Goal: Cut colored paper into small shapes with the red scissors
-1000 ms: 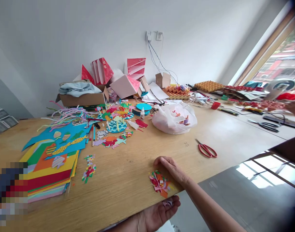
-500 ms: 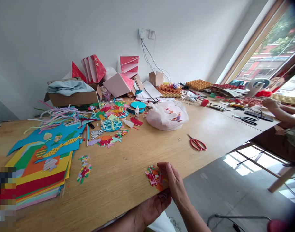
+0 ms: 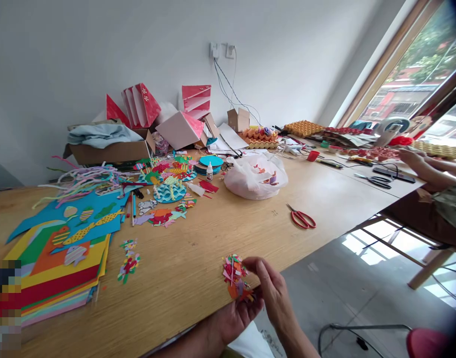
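A heap of small coloured paper scraps (image 3: 234,268) lies at the front edge of the wooden table, with some pieces right at the edge. My right hand (image 3: 270,286) is at the heap's right side, fingers extended, slightly bent and touching the nearest scraps. Just below the table edge, my left hand (image 3: 242,315) is turned palm up and cupped beneath the heap, its fingers loosely curled. Whether any scraps rest in that palm is hard to make out. Farther right lie red-handled scissors (image 3: 302,219).
Coloured paper sheets (image 3: 59,278) with fish cut-outs are stacked at the left. A smaller scrap pile (image 3: 129,263) lies beside them. Behind stand a white plastic bag (image 3: 255,176), a glue bottle (image 3: 209,171) and blue discs (image 3: 211,161). Another person's arm (image 3: 425,166) rests at far right.
The scraps beside my right hand have shifted toward the table edge, above my left palm. My right fingers have bent a little more. The view has turned slightly right.
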Available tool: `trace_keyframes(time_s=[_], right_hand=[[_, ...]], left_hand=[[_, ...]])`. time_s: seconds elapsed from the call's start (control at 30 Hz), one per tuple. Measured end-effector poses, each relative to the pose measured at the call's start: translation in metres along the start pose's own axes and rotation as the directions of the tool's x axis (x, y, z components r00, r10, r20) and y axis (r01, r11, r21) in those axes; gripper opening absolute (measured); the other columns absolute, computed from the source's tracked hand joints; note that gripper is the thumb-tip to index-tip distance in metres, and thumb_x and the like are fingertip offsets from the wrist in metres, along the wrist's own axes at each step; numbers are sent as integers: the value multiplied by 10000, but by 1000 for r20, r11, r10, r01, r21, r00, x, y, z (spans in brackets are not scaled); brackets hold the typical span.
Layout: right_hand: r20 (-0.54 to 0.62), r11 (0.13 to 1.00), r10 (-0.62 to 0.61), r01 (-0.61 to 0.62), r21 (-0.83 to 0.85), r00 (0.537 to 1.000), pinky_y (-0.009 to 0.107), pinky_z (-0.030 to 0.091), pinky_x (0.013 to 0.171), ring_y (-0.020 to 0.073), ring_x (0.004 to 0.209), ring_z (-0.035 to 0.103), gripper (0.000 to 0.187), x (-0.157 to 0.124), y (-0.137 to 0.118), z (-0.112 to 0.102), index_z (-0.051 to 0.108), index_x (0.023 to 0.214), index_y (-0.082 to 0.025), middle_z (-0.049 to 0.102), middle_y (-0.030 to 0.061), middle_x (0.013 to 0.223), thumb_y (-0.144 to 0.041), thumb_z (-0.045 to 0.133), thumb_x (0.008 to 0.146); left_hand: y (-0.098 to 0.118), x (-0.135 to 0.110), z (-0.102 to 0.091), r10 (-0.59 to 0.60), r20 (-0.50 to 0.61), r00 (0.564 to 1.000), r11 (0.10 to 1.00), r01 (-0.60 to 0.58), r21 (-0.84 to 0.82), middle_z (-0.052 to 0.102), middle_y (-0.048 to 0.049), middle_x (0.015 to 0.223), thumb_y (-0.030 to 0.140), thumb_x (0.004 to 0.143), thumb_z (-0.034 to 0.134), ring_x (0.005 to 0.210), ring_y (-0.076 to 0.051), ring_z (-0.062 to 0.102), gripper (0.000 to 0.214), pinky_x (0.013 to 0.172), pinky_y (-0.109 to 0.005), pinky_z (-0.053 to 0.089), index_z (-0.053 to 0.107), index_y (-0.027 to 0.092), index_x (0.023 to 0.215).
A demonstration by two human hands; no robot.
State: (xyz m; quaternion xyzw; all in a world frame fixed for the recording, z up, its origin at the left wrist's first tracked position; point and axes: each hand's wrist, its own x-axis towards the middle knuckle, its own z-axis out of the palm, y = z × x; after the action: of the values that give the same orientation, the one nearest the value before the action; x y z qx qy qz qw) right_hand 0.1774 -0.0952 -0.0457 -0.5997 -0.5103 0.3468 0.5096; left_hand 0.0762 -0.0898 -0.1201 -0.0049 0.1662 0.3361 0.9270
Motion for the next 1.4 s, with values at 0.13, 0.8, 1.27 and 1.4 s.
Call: trace_keyframes(time_s=[0.13, 0.8, 1.27, 1.4], right_hand=[[170, 991, -89, 105, -88, 981, 275, 395, 758, 183, 815, 542, 356, 47, 3, -1, 588, 795, -163, 612, 46, 811, -411, 339, 850], [552, 988, -111, 150, -27, 826, 249, 402, 657, 129, 665, 499, 458, 65, 9, 1, 591, 769, -142, 561, 21, 706, -465, 281, 864], [579, 976, -147, 212, -46, 802, 279, 389, 749, 162, 775, 519, 459, 68, 5, 20, 618, 833, -153, 605, 37, 813, -481, 297, 853], [660, 980, -133, 199, -26, 740, 239, 403, 638, 123, 627, 495, 442, 64, 4, 26, 638, 758, -147, 576, 4, 668, -482, 359, 831]], left_hand=[[4, -4, 0, -35, 186, 982, 999, 35, 4, 603, -137, 1038, 204, 786, 502, 1074, -229, 485, 243, 981, -336, 300, 622, 55, 936], [4, -11, -1, -63, 128, 990, 993, 75, -88, 612, -163, 1006, 228, 758, 553, 1092, -266, 466, 285, 941, -333, 356, 626, 32, 952], [4, -14, 3, -56, 196, 979, 998, 63, -32, 604, -127, 1032, 263, 762, 540, 1062, -250, 491, 327, 967, -326, 309, 596, 51, 1005], [5, -17, 7, -41, 179, 983, 998, 47, -33, 580, -130, 1070, 232, 796, 486, 1097, -229, 462, 302, 950, -325, 329, 573, 66, 1033]])
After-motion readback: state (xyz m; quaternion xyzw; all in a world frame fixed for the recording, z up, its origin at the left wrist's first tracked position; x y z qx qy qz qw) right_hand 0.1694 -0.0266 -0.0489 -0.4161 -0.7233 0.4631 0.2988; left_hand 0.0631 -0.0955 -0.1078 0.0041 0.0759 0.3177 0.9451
